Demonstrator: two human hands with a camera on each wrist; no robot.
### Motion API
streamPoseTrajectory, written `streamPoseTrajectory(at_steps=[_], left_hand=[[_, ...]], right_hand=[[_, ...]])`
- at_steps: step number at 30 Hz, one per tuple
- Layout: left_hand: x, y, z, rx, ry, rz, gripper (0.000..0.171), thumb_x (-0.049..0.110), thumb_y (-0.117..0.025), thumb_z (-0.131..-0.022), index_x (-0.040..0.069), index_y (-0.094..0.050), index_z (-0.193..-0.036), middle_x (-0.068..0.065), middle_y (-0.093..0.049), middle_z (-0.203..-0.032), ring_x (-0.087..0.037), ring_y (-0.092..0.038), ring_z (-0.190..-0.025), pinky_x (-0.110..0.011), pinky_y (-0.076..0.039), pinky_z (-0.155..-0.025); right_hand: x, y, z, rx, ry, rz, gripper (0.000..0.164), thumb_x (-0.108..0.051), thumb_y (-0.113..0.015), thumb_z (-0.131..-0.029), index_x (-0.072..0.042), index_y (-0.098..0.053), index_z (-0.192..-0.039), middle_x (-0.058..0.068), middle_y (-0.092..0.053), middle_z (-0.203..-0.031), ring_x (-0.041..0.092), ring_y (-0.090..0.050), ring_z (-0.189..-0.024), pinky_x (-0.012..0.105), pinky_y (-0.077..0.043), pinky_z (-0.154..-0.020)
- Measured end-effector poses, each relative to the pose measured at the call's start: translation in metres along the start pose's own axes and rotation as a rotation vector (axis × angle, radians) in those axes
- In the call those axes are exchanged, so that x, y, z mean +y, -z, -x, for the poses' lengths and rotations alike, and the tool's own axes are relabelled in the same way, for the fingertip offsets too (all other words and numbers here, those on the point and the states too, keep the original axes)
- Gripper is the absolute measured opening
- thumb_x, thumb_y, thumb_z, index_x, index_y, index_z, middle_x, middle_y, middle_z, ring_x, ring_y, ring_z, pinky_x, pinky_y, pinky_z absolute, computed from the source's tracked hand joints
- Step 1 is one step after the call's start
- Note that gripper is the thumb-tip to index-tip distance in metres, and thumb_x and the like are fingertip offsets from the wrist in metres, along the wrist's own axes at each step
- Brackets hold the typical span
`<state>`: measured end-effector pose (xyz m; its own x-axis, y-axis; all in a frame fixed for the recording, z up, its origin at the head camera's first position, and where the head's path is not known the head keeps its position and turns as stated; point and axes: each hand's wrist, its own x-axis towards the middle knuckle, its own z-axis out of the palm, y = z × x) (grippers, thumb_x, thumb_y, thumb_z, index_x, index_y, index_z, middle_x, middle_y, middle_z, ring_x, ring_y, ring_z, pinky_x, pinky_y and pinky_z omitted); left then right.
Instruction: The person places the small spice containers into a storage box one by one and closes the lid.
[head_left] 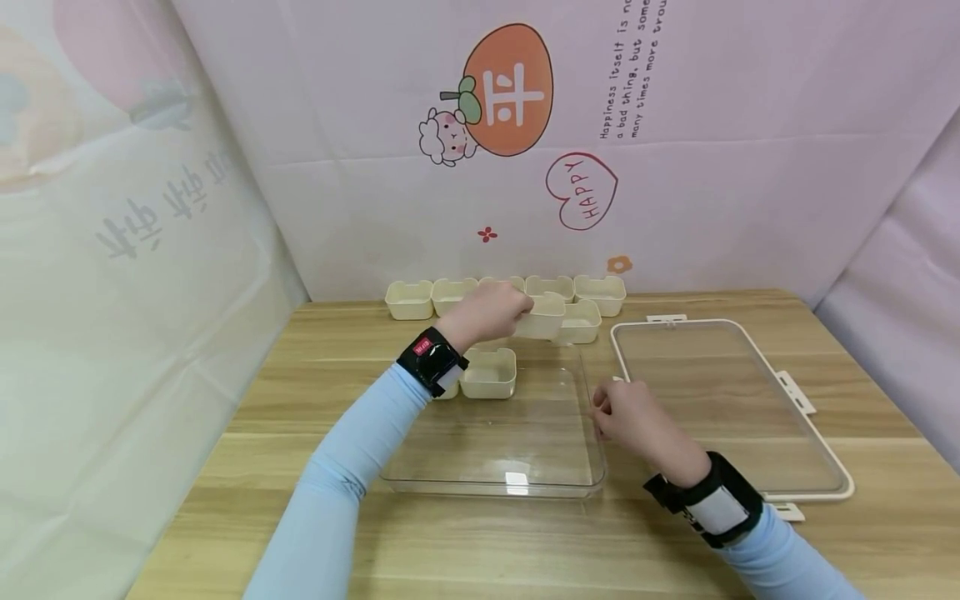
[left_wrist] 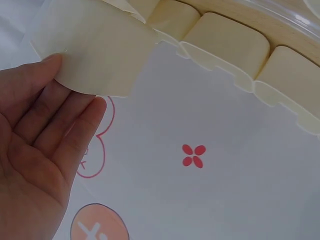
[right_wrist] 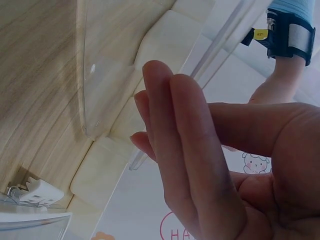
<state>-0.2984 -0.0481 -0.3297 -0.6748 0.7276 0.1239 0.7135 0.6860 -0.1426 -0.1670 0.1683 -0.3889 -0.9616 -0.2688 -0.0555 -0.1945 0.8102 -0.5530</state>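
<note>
- One cream bin is held at the far side of the clear tray, in front of the back row of bins; in the head view it partly covers a lone bin standing just ahead of that row.
- Left hand pinches the cream bin, thumb against one face and fingers bent round the edge, as the left wrist view shows.
- Right hand is at the clear tray's right wall, its fingers bent and two of them pressed together; whether it grips the wall or merely touches it, I cannot tell.
- Two placed bins sit side by side in the clear tray, toward its far left; one is mostly hidden by the left wrist.
- Five back bins stand in a row along the table's far edge.
- To the right lies a see-through lid with a pale rim; white clips stick out from its sides.
- Wooden table beneath; printed cloth behind; black straps on both wrists, light blue sleeves below them.
</note>
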Motion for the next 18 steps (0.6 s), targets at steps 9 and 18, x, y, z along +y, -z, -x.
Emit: streamPoseTrajectory(at_steps=[9,18], left_hand=[[0.013,0.007,0.007,0.033,-0.05,0.024,0.026,-0.002,-0.048,-0.086,0.016,-0.046,-0.067,0.004,-0.035,-0.064,-0.011,-0.033,-0.061,-0.022,-0.024,-0.053],[0.023,0.009,0.015,0.023,-0.062,0.033,0.024,-0.001,-0.049,-0.086,0.016,-0.047,-0.069,0.005,-0.032,-0.065,-0.009,-0.032,-0.06,-0.021,-0.021,-0.052]], right_hand=[[0.0,0.0,0.001,0.009,0.008,0.003,0.008,-0.004,-0.06,-0.087,0.003,-0.061,-0.09,0.003,-0.064,-0.064,0.01,-0.057,-0.056,0.024,-0.045,-0.049],[0.0,-0.001,0.001,0.016,0.008,0.01,0.007,-0.005,-0.06,-0.088,0.002,-0.06,-0.089,0.003,-0.064,-0.065,0.01,-0.057,-0.057,0.024,-0.045,-0.05]])
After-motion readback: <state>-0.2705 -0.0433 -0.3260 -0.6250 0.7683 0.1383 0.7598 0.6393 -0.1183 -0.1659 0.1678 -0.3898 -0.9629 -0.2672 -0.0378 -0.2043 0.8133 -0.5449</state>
